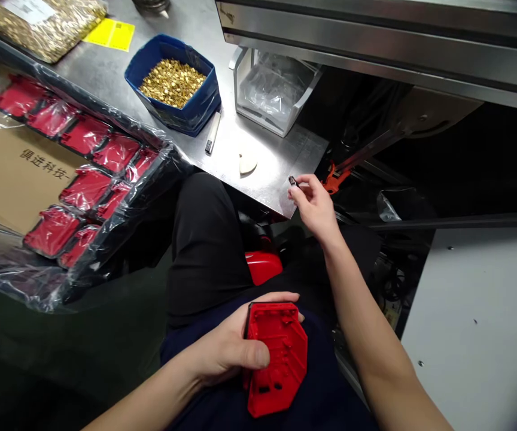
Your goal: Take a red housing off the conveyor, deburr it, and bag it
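A red plastic housing (280, 353) with black edging lies in my left hand (236, 344), its hollow side facing up. The thumb presses inside it and the fingers wrap round behind. Out over the bench corner, my right hand (315, 203) pinches a small dark cutter-like piece (292, 181) between thumb and fingertips; its exact kind is too small to tell. On the metal bench (276, 161) nearby lie a round pale disc (247, 164) with a notch and a white-handled knife (213, 133).
A blue bin (186, 120) of small brass parts and a grey bin (280, 123) with clear bags stand on the bench. At left is a plastic-lined box (74, 263) with several red housings (85, 188). A metal beam (375, 45) crosses the upper right; a white panel (487, 299) lies below.
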### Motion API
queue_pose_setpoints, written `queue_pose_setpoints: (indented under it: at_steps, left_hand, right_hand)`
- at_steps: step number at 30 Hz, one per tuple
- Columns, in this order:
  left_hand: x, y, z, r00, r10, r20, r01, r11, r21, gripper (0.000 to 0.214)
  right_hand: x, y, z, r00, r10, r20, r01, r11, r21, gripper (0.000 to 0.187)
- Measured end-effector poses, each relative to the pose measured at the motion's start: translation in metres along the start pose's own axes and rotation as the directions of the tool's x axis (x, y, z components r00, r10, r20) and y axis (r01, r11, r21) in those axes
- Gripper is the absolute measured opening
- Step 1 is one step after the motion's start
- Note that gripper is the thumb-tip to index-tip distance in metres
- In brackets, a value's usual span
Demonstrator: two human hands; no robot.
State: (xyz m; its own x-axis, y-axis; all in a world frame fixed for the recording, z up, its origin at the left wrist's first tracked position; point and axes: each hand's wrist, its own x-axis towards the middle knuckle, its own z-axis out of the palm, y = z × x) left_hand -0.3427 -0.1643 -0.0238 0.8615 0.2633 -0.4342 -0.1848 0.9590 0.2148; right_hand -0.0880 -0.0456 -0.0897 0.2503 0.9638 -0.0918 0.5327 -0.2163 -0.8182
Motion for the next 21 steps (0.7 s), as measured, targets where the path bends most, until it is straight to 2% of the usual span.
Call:
queue_pose_setpoints:
  at_steps: [2, 3, 6, 9, 11, 14, 21]
  left_hand:
    - [-0.001, 0.000, 0.001, 0.999, 0.013, -0.048, -0.014, 1.000, -0.002, 0.093]
    - [-0.001, 0.000, 0.001, 0.997, 0.016, -0.069, -0.016, 1.000, -0.002, 0.092]
    - [0.003, 0.000, 0.001, 0.997, 0.016, -0.082, -0.016, 1.000, 0.001, 0.090]
    - [0.008, -0.001, 0.001, 0.998, 0.021, -0.067, -0.022, 1.000, -0.016, 0.088]
    - [0.010, -0.001, 0.002, 0.997, 0.006, -0.073, -0.007, 1.000, -0.021, 0.089]
    - [0.011, -0.001, 0.003, 0.996, -0.025, -0.084, 0.025, 1.000, -0.005, 0.091]
    - [0.010, -0.002, 0.004, 0.996, 0.005, -0.084, -0.002, 1.000, 0.027, 0.084]
  right_hand:
    - [-0.039, -0.025, -0.019, 0.993, 0.013, 0.120, -0.046, 0.960, 0.277, 0.027]
    - [-0.062, -0.038, -0.029, 0.986, 0.019, 0.167, -0.071, 0.946, 0.316, 0.027]
    - [-0.124, -0.071, -0.052, 0.961, 0.006, 0.277, -0.070, 0.972, 0.224, 0.018]
    - [-0.165, -0.087, -0.058, 0.931, -0.053, 0.360, 0.005, 0.991, 0.133, 0.022]
    - [-0.178, -0.089, -0.054, 0.918, -0.088, 0.388, 0.070, 0.996, 0.059, 0.025]
    - [-0.183, -0.086, -0.047, 0.903, -0.122, 0.411, 0.153, 0.987, -0.043, 0.020]
    - [-0.179, -0.088, -0.046, 0.874, -0.153, 0.462, 0.218, 0.972, -0.091, 0.021]
